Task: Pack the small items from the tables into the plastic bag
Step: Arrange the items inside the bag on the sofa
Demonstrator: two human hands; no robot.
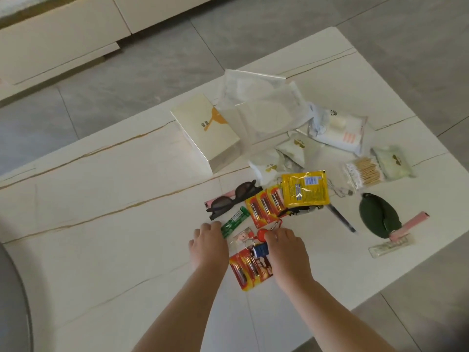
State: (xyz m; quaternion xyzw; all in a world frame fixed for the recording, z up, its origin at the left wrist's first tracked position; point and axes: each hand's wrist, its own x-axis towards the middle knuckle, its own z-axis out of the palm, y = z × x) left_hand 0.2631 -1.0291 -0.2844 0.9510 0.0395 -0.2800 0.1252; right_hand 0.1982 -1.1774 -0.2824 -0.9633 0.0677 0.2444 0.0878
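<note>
The white table [127,199], veined with thin gold lines, fills most of the view and carries every item. The clear plastic bag [256,105] lies flat and crumpled at 12 o'clock of the spread, its near corner overlapping the cream box [205,130] just beside it at 11 o'clock. A white wipes pack [337,130] sits at 1 o'clock, touching the bag's edge. Two small white sachets [281,158] lie below the bag, near the centre. At 3 o'clock are a pale green tissue pack [393,161], a bag of cotton swabs [365,171] touching it, and a dark green pouch [378,214] with a pink stick [411,224] against it. A yellow packet [307,189] rests on the upper red battery card [266,204]; black sunglasses [228,199] lie at 9 o'clock of that card, and a green strip pack [233,222] lies just below them. A second battery card [251,268] lies at 6 o'clock, between the two forearms. The left hand [209,246] rests palm down, fingers curled onto the table at the lower end of the green strip pack; whether it grips anything cannot be determined. The right hand [286,247] is lowered over a keyring cluster [258,242], fingers bent around a red tag and blue fob; a firm grasp cannot be confirmed.
</note>
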